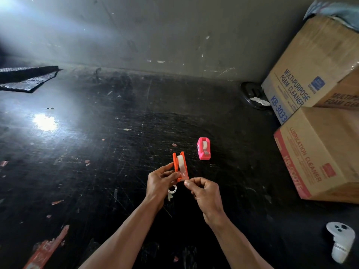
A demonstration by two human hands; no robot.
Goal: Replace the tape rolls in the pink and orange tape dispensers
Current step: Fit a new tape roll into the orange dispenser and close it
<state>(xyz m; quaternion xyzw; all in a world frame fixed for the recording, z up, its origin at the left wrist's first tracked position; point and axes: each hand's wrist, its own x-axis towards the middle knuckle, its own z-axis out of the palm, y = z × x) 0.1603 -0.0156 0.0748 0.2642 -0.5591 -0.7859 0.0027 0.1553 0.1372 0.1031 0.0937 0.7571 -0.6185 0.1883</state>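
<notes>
Left hand (158,181) is gripping orange dispenser (180,166); right hand (202,189) is pinching, prob., its tape end (183,172); pink dispenser (204,148) is sitting nearby.

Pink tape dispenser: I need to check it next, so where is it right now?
In the head view the pink tape dispenser stands on the dark table, right of centre, just beyond and right of the orange dispenser held in both hands.

Left hand (159,182) grips orange dispenser (180,166) by its near end, roll seated inside. Right hand (204,191) pinches tape strip (182,169) just right of that grip. Pink dispenser (204,148) beyond-right, on black surface (97,152). Loose tape core (172,189) below grip.
</notes>
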